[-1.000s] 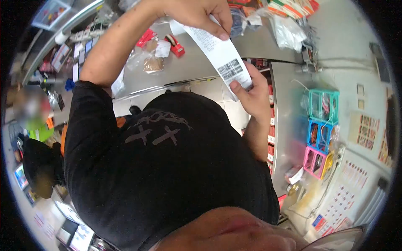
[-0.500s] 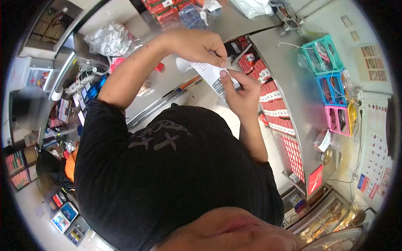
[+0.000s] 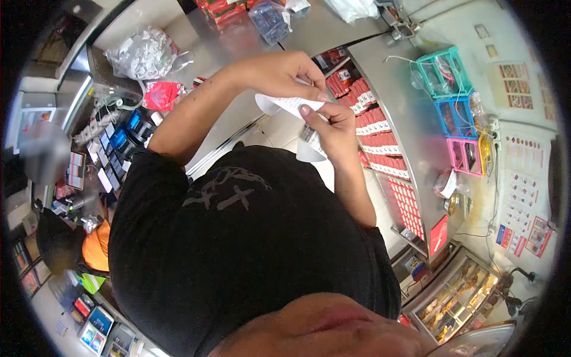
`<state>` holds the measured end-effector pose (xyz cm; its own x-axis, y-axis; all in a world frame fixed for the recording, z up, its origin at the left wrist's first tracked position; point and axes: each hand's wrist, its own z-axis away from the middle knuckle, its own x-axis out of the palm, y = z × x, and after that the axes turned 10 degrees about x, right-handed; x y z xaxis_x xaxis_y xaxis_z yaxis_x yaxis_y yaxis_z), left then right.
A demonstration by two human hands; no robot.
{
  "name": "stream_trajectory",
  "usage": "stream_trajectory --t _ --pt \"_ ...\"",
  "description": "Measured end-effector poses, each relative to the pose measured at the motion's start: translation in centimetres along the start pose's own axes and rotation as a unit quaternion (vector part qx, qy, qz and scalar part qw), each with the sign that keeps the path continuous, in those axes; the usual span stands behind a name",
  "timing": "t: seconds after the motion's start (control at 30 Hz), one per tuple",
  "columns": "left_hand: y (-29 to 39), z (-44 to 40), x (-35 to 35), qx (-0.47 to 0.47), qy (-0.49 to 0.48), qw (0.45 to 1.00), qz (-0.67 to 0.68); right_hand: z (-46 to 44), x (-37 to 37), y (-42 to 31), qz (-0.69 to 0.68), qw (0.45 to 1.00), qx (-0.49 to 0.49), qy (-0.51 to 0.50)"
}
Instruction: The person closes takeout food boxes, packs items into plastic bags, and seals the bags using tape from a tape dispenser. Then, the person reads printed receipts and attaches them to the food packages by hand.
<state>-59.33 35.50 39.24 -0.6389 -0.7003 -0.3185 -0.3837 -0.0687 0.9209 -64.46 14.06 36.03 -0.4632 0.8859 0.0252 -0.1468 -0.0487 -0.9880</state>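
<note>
Both hands are raised in front of my chest, holding a white printed receipt [image 3: 288,105]. My left hand [image 3: 282,75] is bent over its upper edge, thumb and fingers pressed together near the paper's right end. Just below and to the right, my right hand [image 3: 336,132] pinches the slip between thumb and fingers. One end of the receipt curls out on the left; the other hangs below my right thumb, bent, with dark print on it. The two hands are close together, fingertips almost meeting.
Rows of red packets [image 3: 376,132] fill a shelf under the steel counter [image 3: 389,68] on the right. Green [image 3: 441,72], blue and pink crates stand beyond. A clear plastic bag [image 3: 141,55] and a pink bag [image 3: 162,95] lie at left. A person in orange [image 3: 97,246] is behind left.
The receipt was stretched in a straighter slanting strip; now it is bent, its lower part curling below my right hand. My left hand has lowered slightly. The whole view has shifted a little.
</note>
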Motion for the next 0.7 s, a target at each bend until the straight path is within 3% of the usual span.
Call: stream_trajectory --t 0.03,0.13,0.17,0.27,0.33,0.4,0.57,0.7 --pt "0.1 1.6 -1.5 -0.006 -0.007 1.0 -0.003 -0.5 1.2 0.2 -0.056 0.998 0.027 0.0" --pt "2.1 8.1 -7.7 -0.026 -0.006 1.0 0.01 -1.1 4.2 -1.0 -0.048 0.998 0.021 0.017" --pt "1.1 10.4 -9.6 -0.041 0.024 0.998 0.028 -1.3 5.3 -1.2 -0.041 0.998 0.032 0.032" --pt "-1.9 15.4 -11.9 0.081 0.167 0.982 0.029 -2.3 8.7 -0.3 -0.03 0.998 0.027 0.051" --pt "-3.0 18.2 -12.9 0.034 0.24 0.966 0.095 -2.9 11.6 0.5 -0.04 0.995 0.034 0.081" --pt "-4.4 19.6 -12.6 0.039 0.33 0.931 0.154 -3.2 14.3 1.0 -0.029 0.99 0.072 0.121" --pt "-6.7 20.3 -10.6 0.118 0.484 0.758 0.42 -3.4 20.4 2.1 -0.085 0.981 0.14 0.104" --pt "-7.9 20.1 -9.5 0.166 0.441 0.695 0.543 -3.7 23.3 2.3 -0.114 0.972 0.16 0.13"
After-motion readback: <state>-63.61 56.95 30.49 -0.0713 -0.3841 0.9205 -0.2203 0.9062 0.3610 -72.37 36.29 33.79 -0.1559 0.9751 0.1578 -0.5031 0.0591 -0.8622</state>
